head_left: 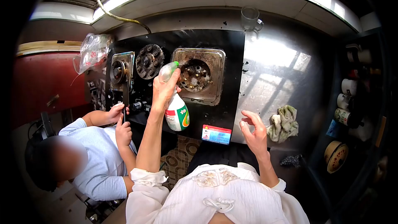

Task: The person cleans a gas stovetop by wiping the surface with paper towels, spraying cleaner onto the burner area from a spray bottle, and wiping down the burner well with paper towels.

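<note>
At ten o'clock from the wearer, a co-worker's nearer hand [123,133]: could be wetted by stray spray, were the nozzle [176,64] swung leftward in use. At eleven, left hand [165,91]: wrapped closed around the neck of the spray bottle [177,117], which is held near the burner tray [217,93] at twelve. At one, right hand [255,136]: half open, fingers loosely bent, nothing seen to be held, a crumpled cloth [283,124] being laid out just rightward on the tabletop [265,87].
</note>
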`<state>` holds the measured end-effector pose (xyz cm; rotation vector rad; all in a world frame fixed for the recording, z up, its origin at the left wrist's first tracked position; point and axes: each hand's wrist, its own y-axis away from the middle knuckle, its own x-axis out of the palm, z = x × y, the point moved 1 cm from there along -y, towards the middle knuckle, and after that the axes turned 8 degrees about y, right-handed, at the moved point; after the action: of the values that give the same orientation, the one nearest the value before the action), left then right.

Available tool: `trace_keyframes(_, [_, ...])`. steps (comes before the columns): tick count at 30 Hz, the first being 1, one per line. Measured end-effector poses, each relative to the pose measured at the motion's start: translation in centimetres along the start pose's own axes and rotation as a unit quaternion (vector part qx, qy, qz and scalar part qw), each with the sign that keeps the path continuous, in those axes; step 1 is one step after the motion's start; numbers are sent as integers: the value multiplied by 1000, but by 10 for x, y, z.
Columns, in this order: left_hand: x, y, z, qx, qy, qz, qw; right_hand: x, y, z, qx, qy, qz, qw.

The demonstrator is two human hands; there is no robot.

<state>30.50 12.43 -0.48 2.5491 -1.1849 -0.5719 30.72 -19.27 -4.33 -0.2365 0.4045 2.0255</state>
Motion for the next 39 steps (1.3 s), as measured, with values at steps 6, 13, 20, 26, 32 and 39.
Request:
trace_keyframes(6, [-22,7,-2,-37,-12,14,999,0,2,-1,20,3,8,1000])
trace_keyframes(13, [-26,7,13,-65,6,50,997,3,2,-5,7,1,3,1000])
trace_keyframes(20, [-22,7,26,-59,-43,20,997,2,5,-10,18,5,-11,1000])
trace_keyframes(26, [-4,18,21,-84,0,65,994,0,6,-12,31,6,-12,999])
trace_keyframes(32, [19,-6,12,-72,-17,66,995,0,6,-13,27,7,-28,999])
trace_keyframes(39, [23,-13,4,-76,-17,111,991,-1,10,-18,39,5,-39,998])
